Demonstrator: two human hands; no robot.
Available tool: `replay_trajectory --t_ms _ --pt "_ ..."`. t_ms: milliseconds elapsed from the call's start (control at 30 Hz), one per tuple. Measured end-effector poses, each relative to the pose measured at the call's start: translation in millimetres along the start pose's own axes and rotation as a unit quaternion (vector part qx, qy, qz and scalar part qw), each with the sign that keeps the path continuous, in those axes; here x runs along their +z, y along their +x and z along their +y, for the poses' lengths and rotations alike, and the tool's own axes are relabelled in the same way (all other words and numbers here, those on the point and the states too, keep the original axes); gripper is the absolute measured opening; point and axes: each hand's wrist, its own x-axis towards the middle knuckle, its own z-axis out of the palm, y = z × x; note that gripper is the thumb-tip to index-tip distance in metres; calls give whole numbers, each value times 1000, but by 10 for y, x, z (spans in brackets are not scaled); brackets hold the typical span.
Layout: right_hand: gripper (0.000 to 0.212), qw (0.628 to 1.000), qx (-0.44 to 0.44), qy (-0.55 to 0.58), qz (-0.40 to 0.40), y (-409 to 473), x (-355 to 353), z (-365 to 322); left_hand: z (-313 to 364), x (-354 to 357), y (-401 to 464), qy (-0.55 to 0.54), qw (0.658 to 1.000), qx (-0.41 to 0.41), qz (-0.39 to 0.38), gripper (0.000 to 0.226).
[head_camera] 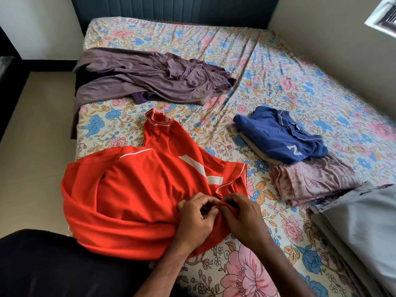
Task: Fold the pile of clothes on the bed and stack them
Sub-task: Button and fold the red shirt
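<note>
A bedroom in a home: a wide bed (267,67) under a floral sheet (300,99) fills the space between plain pale walls (334,50), with a dark padded headboard (171,7) at its far end and a beige tiled floor (38,136) along one side. Loose and folded clothes (145,76) lie on the sheet, a grey pillow (368,228) sits at the near corner, and daylight enters through a window (383,16) set in the side wall.

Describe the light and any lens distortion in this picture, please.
Head view: soft daylight, brightest at the window on the upper right; no glare on the red shirt; wide-angle lens bends the bed edges; corners slightly soft, both hands sharp.
</note>
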Motion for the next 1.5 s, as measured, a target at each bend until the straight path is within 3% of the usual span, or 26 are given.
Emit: replay_trajectory --t_ms 300,500,733,833,1033,1167,1400,1500 --pt "19 995 33 95 21 -46 -5 -42 5 43 16 19 997 33 61 13" --pt "21 979 68 188 30 -77 37 -92 14 26 50 -14 997 1 76 9" --pt "28 938 124 317 60 -58 89 -167 9 -40 71 -30 999 -39 12 15" --pt "20 922 145 354 56 -40 79 -210 16 -80 64 -51 998 -36 -3 18" --pt "14 945 168 280 30 42 51 -182 -38 -82 38 -137 990 -29 -9 4" --pt "10 951 159 266 5 43 52 -196 -81 -109 37 -288 954 -75 -22 34" --pt "22 966 90 234 56 -10 139 -199 -31 -165 15 -211 976 -27 -39 5" --pt "21 967 62 238 57 -43 129 -187 -40 -171 0 -205 977 -32 -37 16"
